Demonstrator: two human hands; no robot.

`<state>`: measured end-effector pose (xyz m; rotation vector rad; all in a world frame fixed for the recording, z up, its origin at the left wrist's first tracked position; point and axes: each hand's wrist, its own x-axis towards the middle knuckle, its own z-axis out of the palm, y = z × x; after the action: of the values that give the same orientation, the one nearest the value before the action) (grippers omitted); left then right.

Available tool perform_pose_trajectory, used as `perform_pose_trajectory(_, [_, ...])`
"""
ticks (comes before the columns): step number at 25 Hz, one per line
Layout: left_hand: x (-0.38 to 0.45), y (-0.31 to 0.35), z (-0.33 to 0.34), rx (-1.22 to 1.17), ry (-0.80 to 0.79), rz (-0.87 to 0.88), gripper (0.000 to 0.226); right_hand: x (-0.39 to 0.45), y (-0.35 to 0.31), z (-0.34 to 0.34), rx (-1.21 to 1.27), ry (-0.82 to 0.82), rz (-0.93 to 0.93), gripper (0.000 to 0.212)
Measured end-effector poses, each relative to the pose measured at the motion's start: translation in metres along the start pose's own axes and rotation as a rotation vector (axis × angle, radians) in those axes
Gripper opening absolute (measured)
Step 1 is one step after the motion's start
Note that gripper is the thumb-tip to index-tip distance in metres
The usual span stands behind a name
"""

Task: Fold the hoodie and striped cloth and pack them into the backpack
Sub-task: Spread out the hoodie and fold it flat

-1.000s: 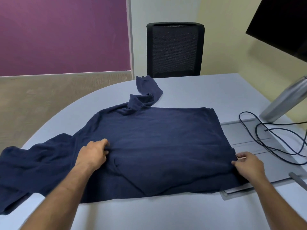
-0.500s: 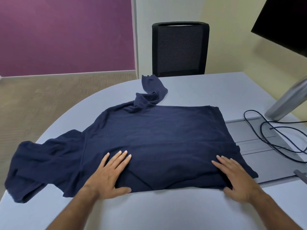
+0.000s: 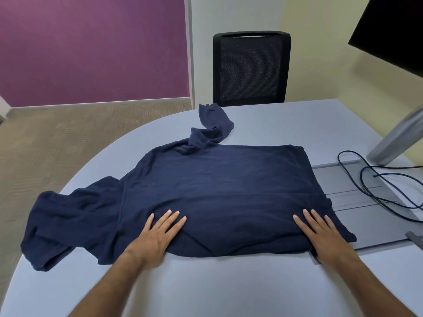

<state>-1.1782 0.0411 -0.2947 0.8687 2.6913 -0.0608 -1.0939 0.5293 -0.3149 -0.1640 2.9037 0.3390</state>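
Hoodie (image 3: 206, 191) lying spread on the pale grey counter (image 3: 229, 282), body flattened in the middle, hood (image 3: 68, 220) slumping toward the left rim, one sleeve (image 3: 212, 124) trailing in a crumpled twist toward the far side near the black chair (image 3: 250, 67). Pressing on the near hem with both palms: left hand (image 3: 155, 236) lying flat with fingers (image 3: 170, 217) straight and released, gripping nothing; right hand (image 3: 325, 234) likewise flat near the right corner, fingers straight, holding nothing. Looking soft, thick and limp, probably a knit or fleece with some weight, so likely draping and sagging rather than keeping a crease; smoothing before each fold seeming wise. Pinching at the shoulder seam and hem corner together probably giving the cleanest lift, since taking hold mid-panel would only be bunching the cloth. Gathering the stray sleeve across the back first, then tucking the hood down, appearing to be the sensible order. Right edge of the cloth lying partly over a grey monitor base (image 3: 366, 202), with black cables (image 3: 377, 186) looping just beside it, so dragging rightward risking a snag. Seeing neither the striped cloth nor the backpack anywhere in view. Judging the task as only beginning, with folding not yet started.
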Motion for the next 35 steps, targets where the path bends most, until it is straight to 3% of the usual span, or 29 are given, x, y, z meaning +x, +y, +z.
perform_pose_trajectory(4, [-0.009, 0.005, 0.0, 0.008, -0.032, -0.006, 0.112, -0.019, -0.004, -0.002, 0.035, 0.046, 0.064, 0.121])
perform_pose_trajectory(7, [-0.022, 0.011, 0.009, 0.004, -0.037, 0.007, 0.113, -0.035, -0.002, 0.009, -0.024, -0.049, -0.014, 0.155])
perform_pose_trajectory(9, [-0.034, 0.018, 0.013, -0.003, -0.049, 0.012, 0.113, -0.052, -0.001, 0.019, 0.005, -0.048, -0.019, 0.16])
perform_pose_trajectory(35, [-0.178, 0.131, 0.044, -0.005, -0.156, 0.02, 0.11, -0.238, -0.029, 0.05, 0.017, 0.027, -0.042, 0.143])
